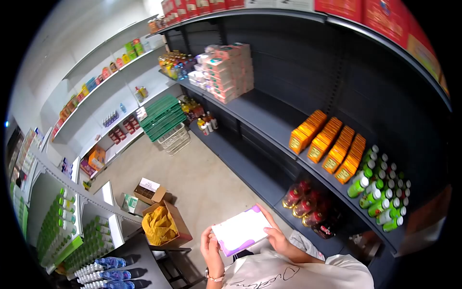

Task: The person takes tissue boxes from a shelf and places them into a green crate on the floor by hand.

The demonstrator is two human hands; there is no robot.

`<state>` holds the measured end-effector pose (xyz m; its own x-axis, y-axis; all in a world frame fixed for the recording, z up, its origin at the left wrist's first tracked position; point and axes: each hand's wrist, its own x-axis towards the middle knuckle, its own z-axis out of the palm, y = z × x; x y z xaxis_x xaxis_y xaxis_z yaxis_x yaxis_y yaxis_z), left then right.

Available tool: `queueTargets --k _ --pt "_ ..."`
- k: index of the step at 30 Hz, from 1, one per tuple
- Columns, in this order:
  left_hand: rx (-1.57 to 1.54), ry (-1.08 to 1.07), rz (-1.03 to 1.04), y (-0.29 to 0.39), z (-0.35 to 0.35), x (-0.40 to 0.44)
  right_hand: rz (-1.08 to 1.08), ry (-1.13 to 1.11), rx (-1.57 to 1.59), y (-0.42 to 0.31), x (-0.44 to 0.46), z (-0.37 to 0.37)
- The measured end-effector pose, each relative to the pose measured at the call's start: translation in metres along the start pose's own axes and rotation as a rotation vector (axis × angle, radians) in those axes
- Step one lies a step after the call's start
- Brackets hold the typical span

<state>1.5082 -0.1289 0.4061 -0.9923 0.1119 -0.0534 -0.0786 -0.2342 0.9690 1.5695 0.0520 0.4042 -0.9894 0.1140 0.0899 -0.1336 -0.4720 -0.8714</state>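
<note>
Between my two hands is a flat white-and-purple box, its white face turned up and overexposed, so no print on it can be read. My left hand grips its left edge, thumb on top. On the opposite edge my right hand is closed, with the thumb over the near corner. The box is in front of my chest, above the floor and to the left of the dark shelf. Undersides of the fingers are hidden by the box.
Stacked pink-and-white packs, rows of orange boxes and green bottles stand on the dark shelf. Red-capped jars sit below. Open cartons, one with yellow plastic, lie on the floor. Green baskets are stacked farther back.
</note>
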Motion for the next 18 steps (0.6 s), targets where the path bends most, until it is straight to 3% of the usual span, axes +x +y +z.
queueTargets --k 7,12,18 --pt "0.023 0.173 0.101 0.019 -0.082 0.086 0.000 -0.205 -0.081 0.047 0.119 0.063" --pt "0.040 0.259 0.163 0.017 -0.127 0.128 0.087 -0.223 -0.123 0.055 0.158 0.110" --pt "0.059 0.291 0.051 0.015 -0.139 0.177 0.223 -0.191 -0.101 0.078 0.216 0.110"
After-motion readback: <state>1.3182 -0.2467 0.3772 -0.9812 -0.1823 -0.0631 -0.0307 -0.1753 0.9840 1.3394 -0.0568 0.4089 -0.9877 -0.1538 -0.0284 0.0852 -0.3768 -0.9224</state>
